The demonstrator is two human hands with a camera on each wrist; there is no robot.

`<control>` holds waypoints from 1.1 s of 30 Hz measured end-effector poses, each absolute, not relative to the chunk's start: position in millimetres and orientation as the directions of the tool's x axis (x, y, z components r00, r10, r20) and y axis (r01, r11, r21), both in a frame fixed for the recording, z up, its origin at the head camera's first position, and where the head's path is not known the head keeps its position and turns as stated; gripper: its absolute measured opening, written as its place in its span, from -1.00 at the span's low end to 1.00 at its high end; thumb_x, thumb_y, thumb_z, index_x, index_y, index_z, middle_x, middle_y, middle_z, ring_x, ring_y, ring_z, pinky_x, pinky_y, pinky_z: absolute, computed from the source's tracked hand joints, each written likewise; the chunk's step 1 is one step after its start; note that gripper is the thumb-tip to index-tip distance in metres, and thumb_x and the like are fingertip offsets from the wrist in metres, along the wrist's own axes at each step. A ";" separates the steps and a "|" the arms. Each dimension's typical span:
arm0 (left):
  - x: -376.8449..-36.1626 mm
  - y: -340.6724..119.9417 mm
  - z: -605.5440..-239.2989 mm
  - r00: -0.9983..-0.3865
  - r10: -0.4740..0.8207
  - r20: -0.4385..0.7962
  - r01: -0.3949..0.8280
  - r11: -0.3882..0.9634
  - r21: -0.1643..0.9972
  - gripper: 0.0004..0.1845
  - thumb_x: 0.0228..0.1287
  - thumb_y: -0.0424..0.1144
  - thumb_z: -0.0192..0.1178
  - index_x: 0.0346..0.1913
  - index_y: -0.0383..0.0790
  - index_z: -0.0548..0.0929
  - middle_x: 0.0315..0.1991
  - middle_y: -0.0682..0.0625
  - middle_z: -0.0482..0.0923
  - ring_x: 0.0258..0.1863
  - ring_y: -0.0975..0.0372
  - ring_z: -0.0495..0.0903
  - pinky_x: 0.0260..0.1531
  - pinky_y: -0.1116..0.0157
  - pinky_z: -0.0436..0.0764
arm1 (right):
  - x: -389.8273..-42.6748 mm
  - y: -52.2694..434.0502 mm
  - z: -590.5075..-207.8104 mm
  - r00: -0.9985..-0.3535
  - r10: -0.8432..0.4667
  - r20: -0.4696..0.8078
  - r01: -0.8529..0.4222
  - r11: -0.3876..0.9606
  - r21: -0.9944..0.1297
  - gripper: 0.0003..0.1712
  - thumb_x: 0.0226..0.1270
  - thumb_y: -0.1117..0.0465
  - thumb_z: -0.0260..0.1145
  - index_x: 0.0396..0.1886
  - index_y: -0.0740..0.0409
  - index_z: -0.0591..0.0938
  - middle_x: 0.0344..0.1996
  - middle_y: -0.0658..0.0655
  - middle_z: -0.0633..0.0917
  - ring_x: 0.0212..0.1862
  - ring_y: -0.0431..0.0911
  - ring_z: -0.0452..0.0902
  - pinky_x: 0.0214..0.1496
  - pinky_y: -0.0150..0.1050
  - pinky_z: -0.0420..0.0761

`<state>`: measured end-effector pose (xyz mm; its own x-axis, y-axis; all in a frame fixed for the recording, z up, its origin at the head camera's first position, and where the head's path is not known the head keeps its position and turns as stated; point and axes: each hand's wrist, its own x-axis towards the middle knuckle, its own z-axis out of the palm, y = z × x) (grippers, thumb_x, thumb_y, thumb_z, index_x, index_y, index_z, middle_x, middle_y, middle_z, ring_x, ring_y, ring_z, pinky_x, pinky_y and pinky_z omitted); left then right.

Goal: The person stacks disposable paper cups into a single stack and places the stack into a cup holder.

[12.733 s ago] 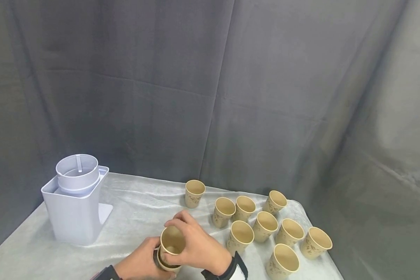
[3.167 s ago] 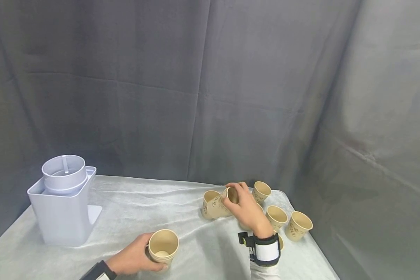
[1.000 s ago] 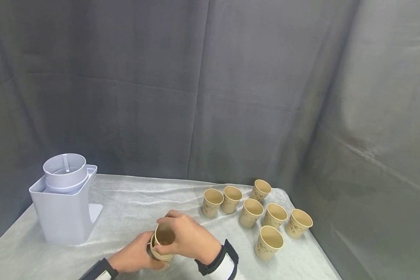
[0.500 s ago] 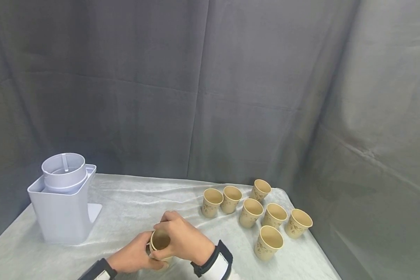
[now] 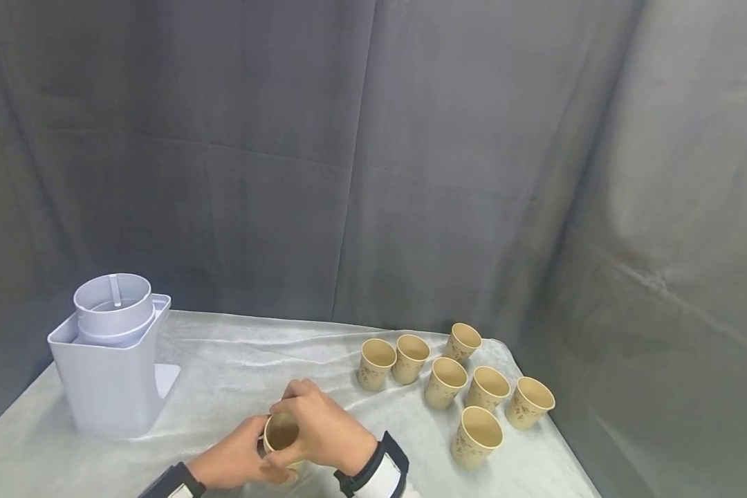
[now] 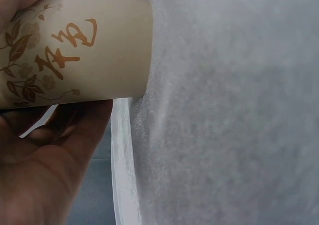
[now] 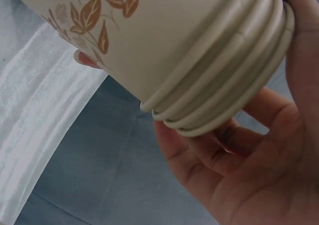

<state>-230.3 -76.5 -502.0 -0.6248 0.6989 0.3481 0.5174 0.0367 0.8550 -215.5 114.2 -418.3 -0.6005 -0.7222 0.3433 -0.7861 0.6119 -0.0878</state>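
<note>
A nested stack of beige paper cups [image 5: 281,432] stands on the cloth near the front, printed with brown leaves. My left hand [image 5: 239,453] grips the side of the stack from the left; in the left wrist view the bottom cup [image 6: 99,50] meets the cloth, with fingers behind it. My right hand [image 5: 324,429] holds the top by its rim, thumb in front and fingers at the back. Several rims sit closely nested in the right wrist view, where the right hand [image 7: 259,170] is around them. The hands hide much of the stack in the head view.
Several single paper cups [image 5: 446,382] stand upright on the right part of the white cloth [image 5: 224,360]. A white plastic container with a round cup-like top [image 5: 108,366] is at the left. Grey curtains [image 5: 255,173] close off the back and right side.
Over the last second, the right hand has lowered its cup down into the stack. Compared with the oldest frames, fewer single cups stand at the right and the stack has grown.
</note>
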 end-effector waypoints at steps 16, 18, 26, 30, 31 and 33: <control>-227.6 -72.0 -501.8 -0.675 0.660 0.329 0.503 0.085 0.860 -0.38 0.03 -0.19 0.59 0.18 -0.18 0.61 -0.01 -0.06 0.71 -0.01 0.21 0.67 0.09 0.30 0.61 | -275.1 187.8 -424.2 -0.781 -0.422 0.461 -0.602 0.706 -0.372 -0.57 0.38 0.07 0.41 0.13 0.20 0.66 0.06 0.15 0.72 0.17 0.02 0.60 0.25 -0.07 0.58; -226.3 -73.1 -501.2 -0.673 0.658 0.338 0.506 0.076 0.859 -0.37 0.02 -0.21 0.59 0.19 -0.21 0.61 -0.02 -0.09 0.71 -0.01 0.20 0.67 0.09 0.30 0.61 | -282.7 200.6 -428.4 -0.794 -0.371 0.481 -0.564 0.745 -0.357 -0.51 0.32 0.13 0.45 0.18 0.24 0.63 0.12 0.21 0.68 0.22 0.08 0.56 0.29 0.01 0.54; -228.2 -76.0 -499.1 -0.669 0.657 0.347 0.520 0.080 0.851 -0.35 0.01 -0.21 0.59 0.20 -0.22 0.60 -0.01 -0.10 0.71 0.01 0.17 0.67 0.12 0.28 0.61 | -310.1 228.2 -445.7 -0.827 -0.285 0.485 -0.487 0.794 -0.364 -0.17 0.23 0.12 0.52 0.45 0.24 0.42 0.46 0.35 0.36 0.50 0.29 0.19 0.48 0.22 0.30; -229.4 -75.8 -499.7 -0.666 0.656 0.356 0.530 0.080 0.844 -0.36 0.01 -0.20 0.59 0.20 -0.22 0.60 -0.01 -0.09 0.71 0.01 0.17 0.67 0.13 0.28 0.60 | -321.3 229.0 -454.4 -0.841 -0.279 0.463 -0.462 0.817 -0.347 -0.14 0.23 0.07 0.49 0.49 0.16 0.40 0.52 0.31 0.29 0.55 0.29 0.09 0.51 0.25 0.22; -229.4 -75.6 -499.7 -0.665 0.658 0.354 0.528 0.079 0.845 -0.36 0.02 -0.20 0.59 0.20 -0.22 0.60 0.00 -0.08 0.71 0.01 0.18 0.67 0.13 0.29 0.60 | -323.4 228.8 -456.7 -0.846 -0.281 0.454 -0.455 0.823 -0.339 -0.15 0.24 0.06 0.48 0.49 0.15 0.40 0.53 0.31 0.28 0.55 0.29 0.07 0.52 0.26 0.20; -229.6 -74.8 -499.6 -0.662 0.664 0.348 0.522 0.075 0.849 -0.36 0.03 -0.20 0.58 0.21 -0.21 0.60 0.01 -0.08 0.71 0.02 0.20 0.66 0.13 0.30 0.59 | -327.0 228.8 -461.1 -0.853 -0.286 0.436 -0.446 0.834 -0.325 -0.17 0.27 0.05 0.45 0.49 0.16 0.40 0.53 0.32 0.27 0.56 0.31 0.07 0.53 0.29 0.16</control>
